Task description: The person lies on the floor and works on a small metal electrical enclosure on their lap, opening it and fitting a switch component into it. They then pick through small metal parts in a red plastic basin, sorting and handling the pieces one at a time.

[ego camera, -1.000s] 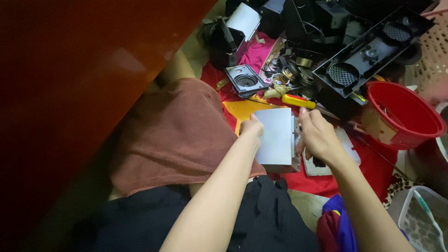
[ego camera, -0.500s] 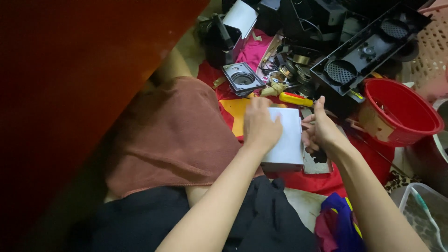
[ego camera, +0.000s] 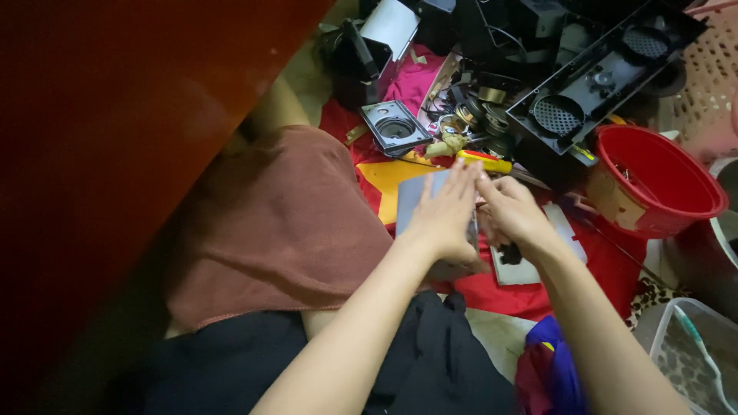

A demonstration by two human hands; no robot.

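A dark red-brown wooden surface (ego camera: 115, 131) fills the upper left of the frame, and below its edge a brown cloth (ego camera: 284, 230) covers the person's bent leg, with black clothing (ego camera: 430, 369) across the bottom centre. At centre frame the left hand (ego camera: 444, 219) lies flat, fingers straight and together, pressed against a thin grey-white panel (ego camera: 411, 201) that stands on its edge; only the panel's left strip shows past the palm, and it cannot be told whether the thumb wraps behind it. Just to the right, touching the left fingertips, the right hand (ego camera: 511, 215) is curled at the panel's far side, its fingers bent around something small and dark that is too hidden to make out. Both hands hang over a red cloth with a yellow star (ego camera: 384, 180) spread on the floor. Above them, in the upper centre, lie a small square speaker frame (ego camera: 396, 127), a yellow-and-red screwdriver (ego camera: 484, 161) and a heap of loose dark parts. Farther right a long black speaker housing (ego camera: 600, 77) with two round grilles runs diagonally to the upper right corner. A red plastic bucket (ego camera: 653, 180) sits at the right edge, and a clear plastic tub (ego camera: 692, 353) occupies the lower right corner.
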